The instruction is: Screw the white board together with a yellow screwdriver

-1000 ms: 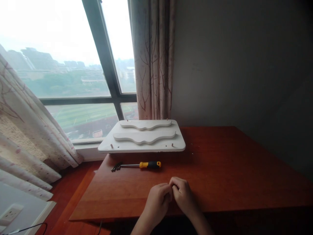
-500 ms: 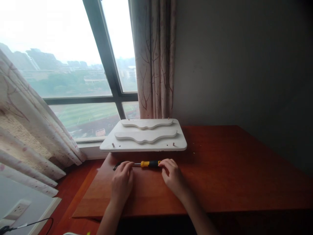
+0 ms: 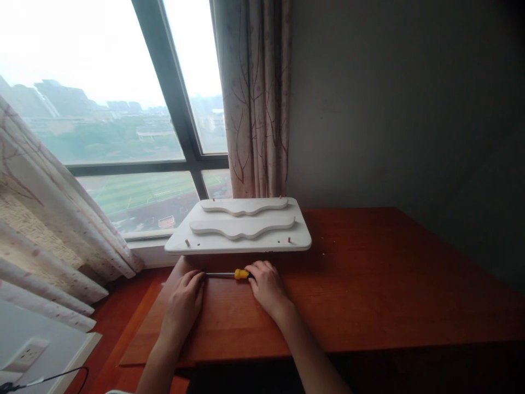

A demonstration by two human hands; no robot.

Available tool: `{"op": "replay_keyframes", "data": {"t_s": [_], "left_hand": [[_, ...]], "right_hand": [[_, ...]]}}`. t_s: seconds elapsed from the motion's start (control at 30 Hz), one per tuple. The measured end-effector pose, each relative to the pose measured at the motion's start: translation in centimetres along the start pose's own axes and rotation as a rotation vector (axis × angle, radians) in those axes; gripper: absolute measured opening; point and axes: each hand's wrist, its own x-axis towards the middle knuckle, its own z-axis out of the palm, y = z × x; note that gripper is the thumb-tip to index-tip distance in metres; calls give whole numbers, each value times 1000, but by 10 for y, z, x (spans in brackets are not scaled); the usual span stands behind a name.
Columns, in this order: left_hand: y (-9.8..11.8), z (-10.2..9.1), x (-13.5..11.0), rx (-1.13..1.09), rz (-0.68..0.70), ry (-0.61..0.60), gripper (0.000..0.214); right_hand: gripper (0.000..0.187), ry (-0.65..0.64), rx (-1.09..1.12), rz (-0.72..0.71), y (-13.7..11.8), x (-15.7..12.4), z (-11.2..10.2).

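A screwdriver point(image 3: 233, 274) with a yellow and black handle lies on the red-brown wooden table point(image 3: 369, 284), just in front of a white board. My right hand point(image 3: 266, 285) is curled over the black end of its handle. My left hand point(image 3: 184, 301) rests at the tip of the shaft, its fingers covering the spot where several dark screws lay; the screws are hidden. The white board point(image 3: 246, 246) lies flat at the table's back left with small wooden dowels standing in it. Two wavy white boards point(image 3: 241, 229) lie on top of it.
A large window and patterned curtains point(image 3: 256, 98) stand behind the table at left. A grey wall runs along the back and right. A white ledge with a power socket point(image 3: 20, 355) and a dark cable sits at the lower left.
Both hands left the table's near edge, moved apart and reached forward to the screwdriver. The right hand has closed over the handle; the left has covered the screws at the tip.
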Motion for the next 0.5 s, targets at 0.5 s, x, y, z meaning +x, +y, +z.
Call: {"op": "replay_keyframes", "data": {"t_s": [0.5], "left_hand": [[77,-8,-34,-305,242,-88,20]], "right_hand": [[33,-101,168,54,45,-93,-85]]}}
